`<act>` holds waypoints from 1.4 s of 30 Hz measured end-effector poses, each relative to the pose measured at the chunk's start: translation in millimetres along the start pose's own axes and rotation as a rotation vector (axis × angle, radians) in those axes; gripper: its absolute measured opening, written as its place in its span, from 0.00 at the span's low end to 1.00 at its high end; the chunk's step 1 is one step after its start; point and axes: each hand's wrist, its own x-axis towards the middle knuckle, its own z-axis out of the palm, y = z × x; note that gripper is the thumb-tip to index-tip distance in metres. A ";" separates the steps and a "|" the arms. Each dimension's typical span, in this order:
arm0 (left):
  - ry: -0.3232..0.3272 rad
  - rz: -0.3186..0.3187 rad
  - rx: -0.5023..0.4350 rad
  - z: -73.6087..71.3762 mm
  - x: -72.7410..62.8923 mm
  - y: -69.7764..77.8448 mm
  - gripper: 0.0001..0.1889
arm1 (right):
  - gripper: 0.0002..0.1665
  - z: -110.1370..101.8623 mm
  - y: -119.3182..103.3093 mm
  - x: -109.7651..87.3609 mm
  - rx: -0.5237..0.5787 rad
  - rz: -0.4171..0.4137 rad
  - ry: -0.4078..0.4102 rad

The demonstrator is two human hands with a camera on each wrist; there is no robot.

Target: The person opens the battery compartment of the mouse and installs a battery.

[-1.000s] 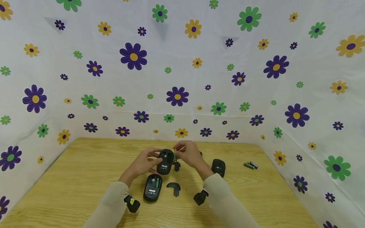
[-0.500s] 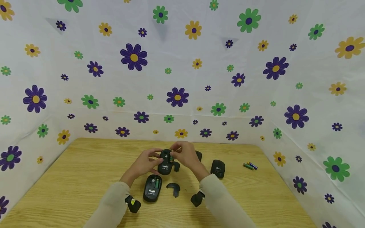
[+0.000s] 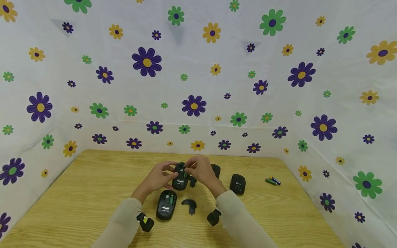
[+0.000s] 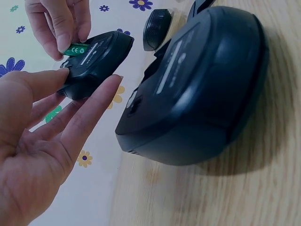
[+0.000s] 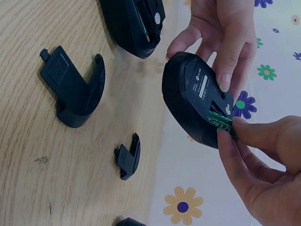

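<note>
My left hand (image 3: pixel 158 177) holds a black computer mouse (image 3: pixel 179 183) above the table, underside up, its battery bay uncovered. In the right wrist view the thumb and fingers grip the mouse's sides. My right hand (image 3: pixel 201 169) pinches a green battery (image 5: pixel 219 119) between thumb and fingers. That battery lies partly in the bay, its outer end hidden by the fingertips. A second mouse (image 3: pixel 165 208) rests upside down on the table, a green battery showing in its open bay. Two black battery covers lie loose, one (image 3: pixel 191 205) beside the second mouse, the other (image 3: pixel 192 181) behind it.
To the right stands a black mouse (image 3: pixel 237 183), right side up. Another black object (image 3: pixel 216 170) is partly hidden behind my right hand. Several loose batteries (image 3: pixel 273 181) lie near the table's right edge. A flower-print cloth (image 3: pixel 173 86) encloses the wooden table (image 3: pixel 102 179).
The right hand has moved left and brought the battery from beside the held mouse into its bay. The left hand and the mouse have barely moved.
</note>
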 end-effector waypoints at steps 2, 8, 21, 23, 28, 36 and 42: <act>-0.003 0.003 -0.001 0.3 0.0 -0.1 0.26 | 0.05 0.3 -0.1 -0.3 -0.005 0.002 -0.001; -0.010 0.006 -0.005 2.2 0.2 0.2 0.26 | 0.05 1.0 0.9 -1.7 -0.013 0.011 -0.002; 0.006 0.018 -0.015 2.3 -1.2 0.9 0.26 | 0.08 -1.0 6.0 -3.3 0.051 0.043 0.026; 0.011 0.019 -0.012 1.6 -0.2 0.3 0.26 | 0.11 0.2 7.2 -2.8 0.046 0.042 0.034; 0.027 0.014 -0.003 1.3 2.2 0.0 0.26 | 0.24 5.0 8.0 -2.3 0.032 0.077 -0.040; 0.034 0.014 -0.004 2.5 1.7 -0.5 0.26 | 0.28 10.1 7.9 -3.7 0.181 0.138 -0.096; 0.025 0.015 -0.024 2.8 0.9 -0.8 0.26 | 0.27 11.7 9.8 -3.5 0.223 0.133 -0.094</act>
